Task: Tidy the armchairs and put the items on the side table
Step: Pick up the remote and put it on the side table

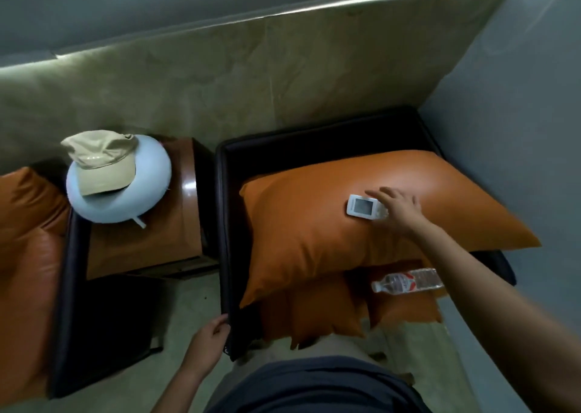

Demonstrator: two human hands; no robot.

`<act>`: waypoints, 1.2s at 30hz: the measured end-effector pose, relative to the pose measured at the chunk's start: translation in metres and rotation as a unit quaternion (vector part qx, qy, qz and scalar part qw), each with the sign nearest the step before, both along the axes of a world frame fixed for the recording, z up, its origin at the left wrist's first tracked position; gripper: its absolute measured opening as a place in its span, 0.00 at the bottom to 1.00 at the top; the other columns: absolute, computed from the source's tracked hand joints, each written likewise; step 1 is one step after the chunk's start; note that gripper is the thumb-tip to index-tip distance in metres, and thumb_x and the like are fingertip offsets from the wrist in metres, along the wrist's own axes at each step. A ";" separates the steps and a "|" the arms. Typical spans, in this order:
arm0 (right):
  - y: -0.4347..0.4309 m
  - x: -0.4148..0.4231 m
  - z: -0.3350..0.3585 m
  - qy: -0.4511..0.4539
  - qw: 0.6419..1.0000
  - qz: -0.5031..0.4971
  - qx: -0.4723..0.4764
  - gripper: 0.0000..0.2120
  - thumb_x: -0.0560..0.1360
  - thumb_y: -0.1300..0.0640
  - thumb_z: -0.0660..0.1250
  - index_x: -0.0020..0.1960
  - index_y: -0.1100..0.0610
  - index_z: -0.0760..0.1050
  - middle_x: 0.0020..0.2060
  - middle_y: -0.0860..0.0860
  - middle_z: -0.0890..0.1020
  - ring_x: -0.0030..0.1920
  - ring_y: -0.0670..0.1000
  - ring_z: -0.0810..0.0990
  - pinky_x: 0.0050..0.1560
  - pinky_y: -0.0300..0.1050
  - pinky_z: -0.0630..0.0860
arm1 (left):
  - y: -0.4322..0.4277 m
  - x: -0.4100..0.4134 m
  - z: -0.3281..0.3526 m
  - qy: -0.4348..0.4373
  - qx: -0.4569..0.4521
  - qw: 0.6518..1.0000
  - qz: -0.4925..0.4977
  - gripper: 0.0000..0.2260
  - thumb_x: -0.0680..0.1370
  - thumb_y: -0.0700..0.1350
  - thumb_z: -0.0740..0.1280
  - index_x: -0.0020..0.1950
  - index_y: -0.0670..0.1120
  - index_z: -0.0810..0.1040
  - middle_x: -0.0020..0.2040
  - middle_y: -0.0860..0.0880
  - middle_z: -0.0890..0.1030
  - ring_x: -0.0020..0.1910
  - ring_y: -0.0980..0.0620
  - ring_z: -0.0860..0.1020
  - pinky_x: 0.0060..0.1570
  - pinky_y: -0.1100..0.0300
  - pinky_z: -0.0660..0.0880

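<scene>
Orange leather cushion (314, 239) lies across the right armchair (226, 224), with a white remote (361, 206) near the cushion's far edge. The right hand (399, 208) covers the remote's end, fingers bent over it; whether they grip it I cannot tell. The left hand (210, 334) clasps the armchair's front left corner. A clear bottle (405, 280) lies sideways at the seat's front right, contents unclear. On the side table (151, 242), a beige cap (100, 164) tops a pale blue ring pillow (151, 173).

A dark slate-blue shirt (314, 387) covers the torso; both arms run bare from it to the left hand (211, 337) and right hand (397, 206).
</scene>
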State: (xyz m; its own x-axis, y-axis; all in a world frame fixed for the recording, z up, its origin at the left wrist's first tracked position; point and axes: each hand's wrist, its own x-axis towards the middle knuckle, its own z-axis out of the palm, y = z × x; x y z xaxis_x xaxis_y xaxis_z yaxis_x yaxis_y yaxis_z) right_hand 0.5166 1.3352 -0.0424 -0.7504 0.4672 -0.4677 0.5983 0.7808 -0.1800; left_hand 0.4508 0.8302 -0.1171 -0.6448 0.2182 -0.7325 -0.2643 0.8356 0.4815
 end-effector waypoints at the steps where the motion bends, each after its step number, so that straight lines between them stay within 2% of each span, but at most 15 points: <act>1: 0.001 0.001 -0.008 -0.016 1.000 0.017 0.007 0.37 0.76 0.44 0.70 0.78 0.35 0.54 0.79 0.49 0.57 0.79 0.58 0.55 0.76 0.68 0.45 | 0.002 0.006 0.000 0.000 -0.011 1.000 0.008 0.17 0.83 0.47 0.61 0.71 0.46 0.75 0.65 0.48 0.79 0.58 0.54 0.77 0.55 0.62 0.71; 3: 0.000 0.003 -0.018 -0.002 0.998 0.041 0.038 0.38 0.76 0.44 0.70 0.79 0.35 0.53 0.78 0.51 0.59 0.78 0.60 0.55 0.76 0.69 0.48 | 0.004 0.018 0.000 0.009 -0.033 0.999 0.019 0.17 0.83 0.48 0.61 0.71 0.47 0.75 0.65 0.48 0.80 0.60 0.51 0.78 0.59 0.59 0.72; 5: -0.001 0.003 -0.021 0.034 0.996 0.055 0.058 0.37 0.76 0.45 0.70 0.78 0.36 0.54 0.75 0.52 0.63 0.75 0.60 0.59 0.74 0.64 0.59 | 0.005 0.030 0.001 0.019 -0.048 0.998 0.033 0.17 0.82 0.49 0.61 0.70 0.47 0.76 0.64 0.48 0.81 0.60 0.50 0.79 0.62 0.56 0.74; 8: 0.003 0.003 -0.025 0.069 0.993 0.073 0.061 0.35 0.76 0.46 0.70 0.79 0.38 0.57 0.70 0.53 0.69 0.69 0.58 0.65 0.66 0.57 0.67 | 0.005 0.044 0.009 0.032 -0.064 0.996 0.055 0.17 0.82 0.46 0.61 0.70 0.47 0.76 0.65 0.46 0.80 0.62 0.47 0.78 0.59 0.58 0.72; 11: 0.002 0.001 -0.029 0.078 0.992 0.087 0.052 0.35 0.76 0.48 0.70 0.79 0.41 0.58 0.68 0.54 0.71 0.67 0.57 0.67 0.62 0.56 0.68 | 0.004 0.054 0.020 0.036 -0.076 0.994 0.071 0.16 0.83 0.46 0.60 0.70 0.49 0.76 0.64 0.45 0.80 0.61 0.46 0.77 0.53 0.60 0.69; 13: -0.005 -0.003 -0.032 0.096 0.992 0.077 0.036 0.35 0.76 0.49 0.71 0.79 0.44 0.60 0.67 0.55 0.71 0.66 0.58 0.68 0.62 0.57 0.68 | -0.001 0.058 0.023 0.039 -0.076 0.993 0.083 0.16 0.83 0.46 0.61 0.71 0.48 0.75 0.64 0.46 0.80 0.61 0.47 0.78 0.52 0.60 0.69; 17: -0.035 -0.018 -0.037 0.140 0.989 0.051 -0.002 0.34 0.74 0.52 0.72 0.77 0.47 0.64 0.64 0.56 0.73 0.62 0.59 0.70 0.59 0.57 0.71 | -0.015 0.063 0.025 0.042 -0.071 0.991 0.101 0.17 0.82 0.47 0.61 0.71 0.48 0.76 0.65 0.47 0.80 0.63 0.49 0.78 0.59 0.59 0.72; 19: -0.055 -0.030 -0.036 0.149 0.988 0.033 -0.018 0.34 0.74 0.52 0.73 0.76 0.48 0.65 0.63 0.57 0.73 0.60 0.61 0.71 0.59 0.58 0.71 | -0.023 0.066 0.026 0.038 -0.073 0.991 0.102 0.17 0.82 0.49 0.61 0.70 0.51 0.76 0.64 0.48 0.81 0.62 0.50 0.79 0.59 0.58 0.73; 23: -0.105 -0.051 -0.031 0.159 0.984 0.062 -0.046 0.34 0.73 0.50 0.72 0.77 0.47 0.65 0.63 0.55 0.74 0.61 0.60 0.73 0.58 0.57 0.73 | -0.050 0.063 0.025 0.037 -0.063 0.992 0.104 0.17 0.82 0.51 0.61 0.70 0.54 0.75 0.63 0.48 0.81 0.61 0.50 0.79 0.62 0.54 0.75; 29: -0.215 -0.079 -0.019 0.169 0.975 0.120 -0.078 0.33 0.75 0.49 0.72 0.77 0.48 0.65 0.61 0.53 0.74 0.59 0.55 0.72 0.58 0.51 0.72 | -0.102 0.030 0.026 0.063 -0.007 0.989 0.135 0.17 0.82 0.51 0.61 0.71 0.53 0.75 0.65 0.48 0.80 0.61 0.50 0.79 0.60 0.57 0.75; 32: -0.275 -0.095 -0.008 0.168 0.973 0.133 -0.081 0.32 0.75 0.49 0.72 0.77 0.48 0.65 0.60 0.52 0.74 0.59 0.54 0.72 0.58 0.50 0.73 | -0.136 -0.003 0.033 0.081 0.037 0.990 0.108 0.17 0.83 0.51 0.61 0.71 0.52 0.75 0.65 0.50 0.80 0.63 0.53 0.77 0.55 0.63 0.72; 36: -0.351 -0.111 0.011 0.172 0.970 0.140 -0.098 0.32 0.76 0.47 0.71 0.77 0.46 0.64 0.64 0.48 0.73 0.61 0.49 0.70 0.61 0.49 0.74 | -0.175 -0.056 0.056 0.117 0.116 0.984 0.060 0.18 0.82 0.49 0.63 0.71 0.50 0.74 0.62 0.54 0.79 0.61 0.57 0.77 0.56 0.65 0.70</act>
State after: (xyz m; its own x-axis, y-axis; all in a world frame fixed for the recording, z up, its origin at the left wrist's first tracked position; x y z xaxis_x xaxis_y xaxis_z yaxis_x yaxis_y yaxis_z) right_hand 0.4057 0.9839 -0.0315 -0.9622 0.1506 -0.2270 0.2468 0.8347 -0.4922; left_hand 0.3944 0.6554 -0.0608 -0.8217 0.2748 -0.4993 -0.2125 0.6652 0.7158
